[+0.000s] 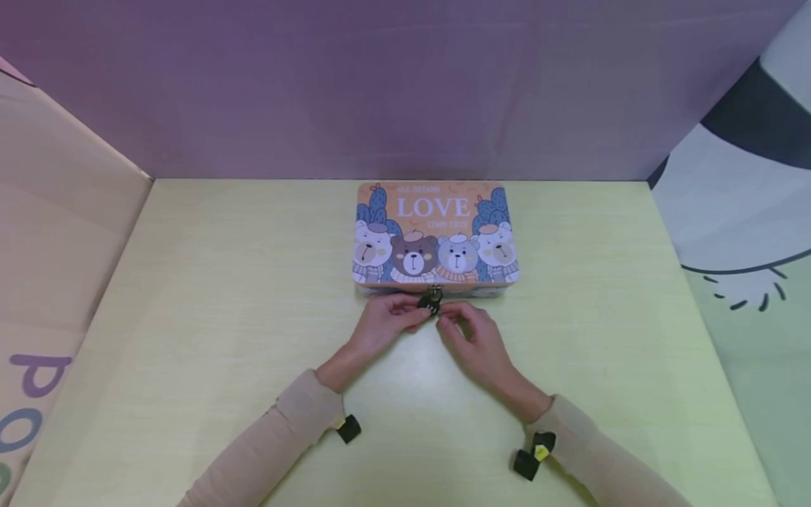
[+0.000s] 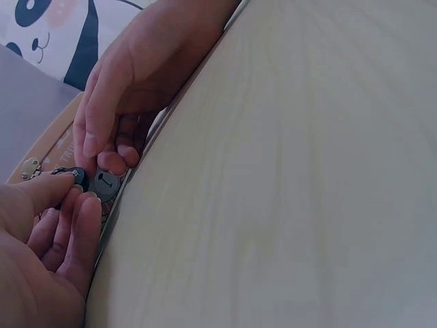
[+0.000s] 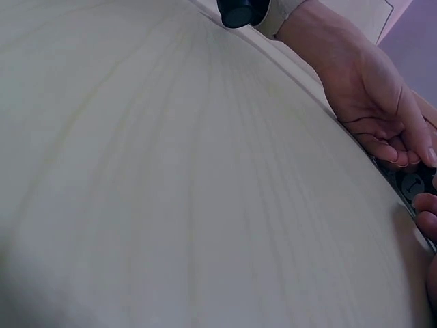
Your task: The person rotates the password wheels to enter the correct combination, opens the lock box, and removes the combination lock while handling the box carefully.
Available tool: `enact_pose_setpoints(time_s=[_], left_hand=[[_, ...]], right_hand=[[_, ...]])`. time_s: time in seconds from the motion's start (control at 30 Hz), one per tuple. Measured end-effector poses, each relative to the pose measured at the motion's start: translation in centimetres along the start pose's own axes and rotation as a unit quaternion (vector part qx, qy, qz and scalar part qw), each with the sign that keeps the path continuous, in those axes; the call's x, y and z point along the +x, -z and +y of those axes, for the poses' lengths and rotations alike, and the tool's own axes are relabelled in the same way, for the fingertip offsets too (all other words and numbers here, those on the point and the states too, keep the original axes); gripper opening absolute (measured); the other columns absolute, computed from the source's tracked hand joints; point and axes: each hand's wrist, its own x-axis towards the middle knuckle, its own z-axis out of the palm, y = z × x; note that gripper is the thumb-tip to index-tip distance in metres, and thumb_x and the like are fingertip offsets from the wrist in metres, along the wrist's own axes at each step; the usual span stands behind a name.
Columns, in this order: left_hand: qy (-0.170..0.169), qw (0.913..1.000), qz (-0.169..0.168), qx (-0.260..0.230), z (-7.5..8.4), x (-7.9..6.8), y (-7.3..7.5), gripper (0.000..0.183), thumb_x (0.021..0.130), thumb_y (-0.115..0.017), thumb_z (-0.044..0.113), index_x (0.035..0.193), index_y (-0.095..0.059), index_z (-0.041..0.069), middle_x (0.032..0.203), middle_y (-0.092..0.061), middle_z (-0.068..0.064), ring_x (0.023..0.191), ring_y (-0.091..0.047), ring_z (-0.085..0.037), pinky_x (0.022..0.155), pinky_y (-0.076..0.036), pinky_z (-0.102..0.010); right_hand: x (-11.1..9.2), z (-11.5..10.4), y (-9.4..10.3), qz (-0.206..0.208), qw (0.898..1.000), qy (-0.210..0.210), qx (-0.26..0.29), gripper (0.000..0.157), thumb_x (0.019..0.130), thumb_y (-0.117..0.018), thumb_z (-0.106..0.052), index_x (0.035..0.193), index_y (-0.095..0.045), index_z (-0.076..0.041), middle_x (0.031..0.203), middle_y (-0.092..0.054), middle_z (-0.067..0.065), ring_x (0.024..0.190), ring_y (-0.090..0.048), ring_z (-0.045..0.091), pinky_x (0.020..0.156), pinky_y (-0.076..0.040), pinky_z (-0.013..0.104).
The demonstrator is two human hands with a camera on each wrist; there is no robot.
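A tin box [image 1: 436,232] with bears and the word LOVE on its orange lid stands at the back middle, lid down. At its front clasp hangs a small black padlock [image 1: 429,303]. My left hand [image 1: 383,320] pinches the padlock between thumb and fingers. From the other side my right hand [image 1: 474,338] reaches in, an index fingertip right at the padlock's edge and the thumb a little apart. In the left wrist view the padlock [image 2: 79,178] shows between both hands' fingertips. The right wrist view catches the left hand [image 3: 375,102] and a few right fingers [image 3: 427,205].
The pale wooden table [image 1: 222,317] runs around the box on both sides. A purple wall panel [image 1: 405,91] rises right behind the box. Printed side panels [image 1: 728,211] flank the table. Black wrist cameras [image 1: 348,428] sit at both sleeves.
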Motion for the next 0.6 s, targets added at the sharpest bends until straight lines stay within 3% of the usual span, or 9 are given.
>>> enact_pose_setpoints(time_s=[0.27, 0.6], left_hand=[[0.0, 1.0, 0.008, 0.004, 0.04, -0.04, -0.06, 0.025, 0.086, -0.075, 0.011, 0.107, -0.07, -0.001, 0.094, -0.073, -0.013, 0.075, -0.068, -0.015, 0.073, -0.061, -0.03], [0.001, 0.9999, -0.006, 0.01, 0.24, -0.08, 0.09, 0.025, 0.087, -0.074, 0.01, 0.11, -0.069, 0.001, 0.097, -0.073, -0.011, 0.077, -0.067, -0.016, 0.075, -0.06, -0.03]], right_hand=[[0.0, -0.05, -0.02, -0.001, 1.0, -0.001, -0.005, 0.016, 0.094, -0.065, -0.018, 0.111, -0.066, -0.016, 0.101, -0.068, -0.008, 0.096, -0.058, 0.013, 0.091, -0.045, 0.037], [0.07, 0.01, -0.02, 0.0, 1.0, 0.002, -0.001, 0.015, 0.095, -0.065, -0.017, 0.11, -0.066, -0.017, 0.101, -0.068, -0.009, 0.096, -0.059, 0.012, 0.092, -0.045, 0.036]])
